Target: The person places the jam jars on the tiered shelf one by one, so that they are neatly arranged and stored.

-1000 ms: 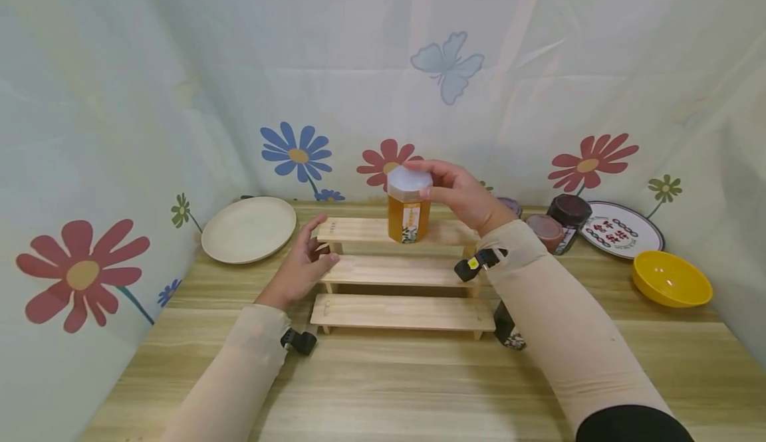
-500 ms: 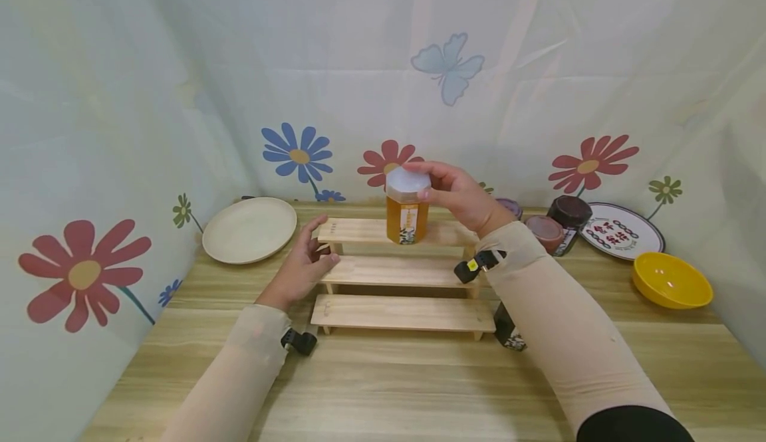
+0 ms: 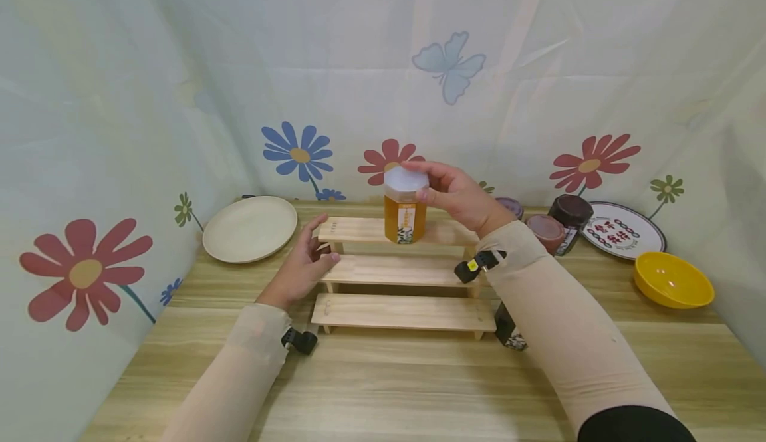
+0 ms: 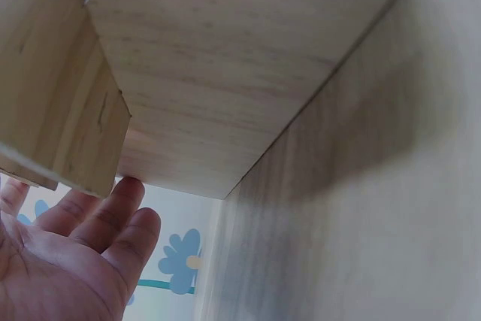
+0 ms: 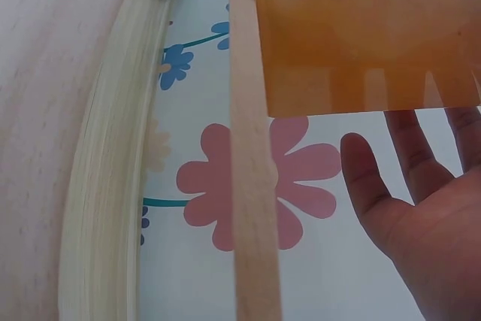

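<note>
My right hand (image 3: 457, 193) grips an amber honey jar (image 3: 405, 219) by its white lid, thumb in front and fingers behind. Upright, the jar is at the top board of a three-tier wooden stand (image 3: 403, 310). In the right wrist view the jar's amber wall (image 5: 361, 43) meets the edge of the board (image 5: 252, 148). My left hand (image 3: 297, 266) holds the left end of the stand, with fingers at the top tier and thumb by the middle one. Its fingers (image 4: 109, 219) reach past the wooden side piece in the left wrist view.
A cream plate (image 3: 250, 229) lies at the back left. Dark-lidded jars (image 3: 570, 211), a patterned plate (image 3: 622, 230) and a yellow bowl (image 3: 673, 280) stand on the right. Another dark jar (image 3: 509, 329) sits beside the stand's right end, partly hidden by the right forearm.
The honey jar has shifted slightly to the left along the top tier, still in my right hand's grip. My left hand has stayed at the stand.
</note>
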Available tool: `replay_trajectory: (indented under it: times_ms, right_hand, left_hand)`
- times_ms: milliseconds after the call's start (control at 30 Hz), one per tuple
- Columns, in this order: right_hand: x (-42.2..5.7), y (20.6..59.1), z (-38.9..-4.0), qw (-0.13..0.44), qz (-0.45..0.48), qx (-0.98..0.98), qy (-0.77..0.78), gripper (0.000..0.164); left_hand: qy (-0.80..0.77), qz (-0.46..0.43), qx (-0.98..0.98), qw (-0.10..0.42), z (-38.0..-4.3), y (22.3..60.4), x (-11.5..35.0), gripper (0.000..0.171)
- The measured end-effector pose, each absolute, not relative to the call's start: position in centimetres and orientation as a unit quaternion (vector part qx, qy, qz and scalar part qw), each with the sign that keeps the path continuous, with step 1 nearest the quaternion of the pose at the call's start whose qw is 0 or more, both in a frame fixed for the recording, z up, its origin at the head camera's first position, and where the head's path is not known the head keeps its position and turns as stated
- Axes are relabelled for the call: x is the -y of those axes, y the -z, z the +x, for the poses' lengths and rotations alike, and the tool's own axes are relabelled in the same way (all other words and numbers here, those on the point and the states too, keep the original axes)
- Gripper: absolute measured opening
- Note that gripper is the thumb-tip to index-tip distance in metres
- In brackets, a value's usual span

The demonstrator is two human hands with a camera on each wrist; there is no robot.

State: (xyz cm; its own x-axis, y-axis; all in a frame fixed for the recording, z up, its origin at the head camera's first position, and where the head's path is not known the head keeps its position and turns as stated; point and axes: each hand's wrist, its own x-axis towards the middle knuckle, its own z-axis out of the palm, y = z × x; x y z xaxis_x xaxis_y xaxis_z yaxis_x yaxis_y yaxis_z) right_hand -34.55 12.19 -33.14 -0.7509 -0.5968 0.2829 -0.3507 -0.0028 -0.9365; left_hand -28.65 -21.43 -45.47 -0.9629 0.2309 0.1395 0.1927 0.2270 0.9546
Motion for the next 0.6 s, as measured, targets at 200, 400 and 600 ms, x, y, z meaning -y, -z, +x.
replay_trajectory:
  times_ms: [200, 400, 600]
  right_hand:
    - [-12.18, 33.02, -34.55, 0.100, -0.340, -0.694, 0.627, 0.055]
    - [-12.26, 33.16, -34.71, 0.103, -0.335, -0.684, 0.640, 0.054]
    - [-12.35, 33.14, -34.81, 0.102, -0.331, -0.675, 0.651, 0.053]
  left_hand:
    - [-0.610, 0.137, -0.781, 0.015, -28.65, 45.47, 21.49, 0.084]
    - [-0.610, 0.135, -0.780, 0.020, -28.67, 45.42, 21.54, 0.083]
    - [-0.613, 0.137, -0.778, 0.024, -28.53, 45.19, 21.47, 0.083]
